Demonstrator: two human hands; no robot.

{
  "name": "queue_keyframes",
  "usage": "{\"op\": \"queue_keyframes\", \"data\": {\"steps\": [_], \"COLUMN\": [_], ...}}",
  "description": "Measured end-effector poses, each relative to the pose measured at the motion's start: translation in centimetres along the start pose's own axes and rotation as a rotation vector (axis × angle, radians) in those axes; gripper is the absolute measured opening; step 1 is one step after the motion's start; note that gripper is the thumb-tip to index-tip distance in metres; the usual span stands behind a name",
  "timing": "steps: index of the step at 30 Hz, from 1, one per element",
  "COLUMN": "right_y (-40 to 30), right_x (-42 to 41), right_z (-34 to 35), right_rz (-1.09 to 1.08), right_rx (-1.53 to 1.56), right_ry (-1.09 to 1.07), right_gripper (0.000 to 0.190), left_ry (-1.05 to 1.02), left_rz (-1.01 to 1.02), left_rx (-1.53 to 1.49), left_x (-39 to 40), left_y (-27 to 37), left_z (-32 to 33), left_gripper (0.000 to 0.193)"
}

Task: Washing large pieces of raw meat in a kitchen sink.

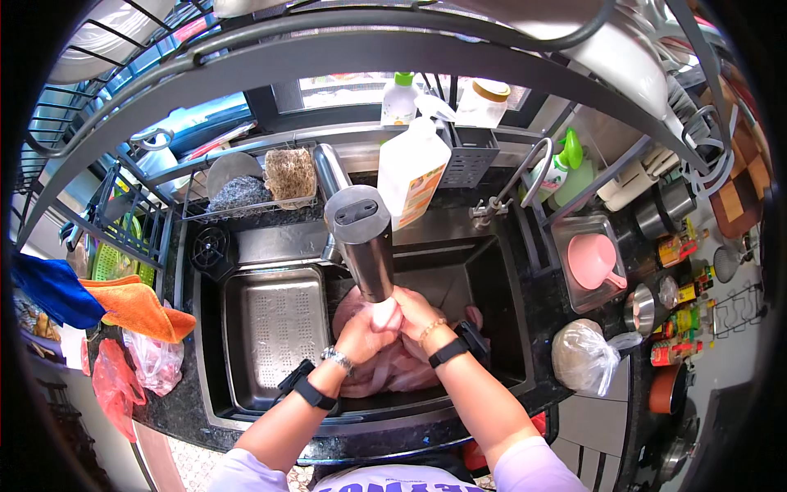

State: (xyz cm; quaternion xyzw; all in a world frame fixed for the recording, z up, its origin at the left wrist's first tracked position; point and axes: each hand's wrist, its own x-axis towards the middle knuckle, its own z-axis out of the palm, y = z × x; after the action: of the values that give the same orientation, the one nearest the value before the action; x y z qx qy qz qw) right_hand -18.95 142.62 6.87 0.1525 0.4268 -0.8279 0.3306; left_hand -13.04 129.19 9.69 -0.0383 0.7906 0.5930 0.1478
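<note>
My left hand (364, 335) and my right hand (420, 315) meet over the sink's right side, right below the end of the metal faucet (367, 246). Between them they grip a small pale piece of raw meat (385, 315). The fingers partly cover it, and I cannot tell whether water is running. Under both hands lies a heap of pink raw meat (393, 375) in the dark sink basin (486, 289). A perforated metal tray (276, 332) sits in the sink to the left of my left hand.
Behind the sink stand a white pump bottle (413, 166) and a wire basket with a scrubbing pad (290, 175). A dish rack's bar (393, 49) arches overhead. Cloths (138, 304) hang at left. At right are a pink dipper (591, 261) and a tied plastic bag (581, 353).
</note>
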Motion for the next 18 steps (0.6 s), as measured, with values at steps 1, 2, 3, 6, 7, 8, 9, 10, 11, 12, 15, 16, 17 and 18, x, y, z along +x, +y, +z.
{"op": "queue_keyframes", "data": {"steps": [1, 2, 3, 6, 7, 8, 9, 10, 11, 12, 15, 16, 17, 18], "right_y": [0.5, 1.7, 2.2, 3.8, 5.2, 6.5, 6.7, 7.1, 7.3, 7.4, 6.2, 6.3, 6.8, 8.7], "right_x": [1.0, 3.0, 3.2, 4.1, 5.1, 5.9, 5.8, 5.2, 4.9, 4.4, 2.4, 2.2, 2.1, 4.2], "right_z": [-0.4, -2.7, -2.2, -3.4, -4.5, -5.9, -5.4, -5.1, -4.9, -5.0, -4.7, -5.3, -6.1, -11.7], "right_rz": [0.037, 0.060, 0.067, 0.166, 0.163, 0.180, 0.207, 0.171, 0.173, 0.208, 0.292, 0.200, 0.108, -0.016], "right_rx": [0.103, 0.131, 0.135, 0.144, 0.149, 0.185, 0.218, 0.225, 0.227, 0.188, 0.106, 0.040, -0.027, -0.113], "right_ry": [-0.019, 0.052, 0.040, 0.149, 0.142, 0.178, 0.207, 0.222, 0.218, 0.200, 0.160, 0.216, 0.271, 0.275], "right_gripper": [0.024, 0.015, 0.015, 0.005, 0.005, 0.005, 0.004, 0.004, 0.004, 0.004, 0.005, 0.006, 0.007, 0.014], "left_ry": [0.017, 0.010, 0.020, -0.049, -0.048, -0.055, -0.051, -0.024, -0.022, -0.022, 0.008, 0.034, 0.062, 0.065], "left_rz": [0.115, 0.077, 0.070, 0.180, 0.182, 0.159, 0.130, 0.148, 0.146, 0.079, -0.012, -0.010, -0.008, 0.018], "left_rx": [0.032, 0.140, 0.149, 0.029, 0.037, -0.013, -0.060, -0.117, -0.113, -0.180, -0.329, -0.313, -0.297, -0.309], "left_x": [-0.8, -1.2, -2.3, -4.8, -5.8, -6.7, -7.4, -8.2, -8.9, -9.9, -11.8, -12.5, -13.1, -13.0], "left_y": [0.1, 0.7, 0.9, 3.1, 4.5, 5.8, 6.3, 5.8, 5.8, 6.3, 8.1, 8.0, 8.0, 8.8], "left_z": [-0.2, 0.0, -0.7, -1.8, -2.3, -2.7, -3.2, -3.7, -4.4, -5.1, -6.2, -6.9, -7.6, -7.5], "left_gripper": [0.039, 0.042, 0.042, 0.041, 0.041, 0.039, 0.038, 0.036, 0.036, 0.037, 0.038, 0.037, 0.036, 0.036]}}
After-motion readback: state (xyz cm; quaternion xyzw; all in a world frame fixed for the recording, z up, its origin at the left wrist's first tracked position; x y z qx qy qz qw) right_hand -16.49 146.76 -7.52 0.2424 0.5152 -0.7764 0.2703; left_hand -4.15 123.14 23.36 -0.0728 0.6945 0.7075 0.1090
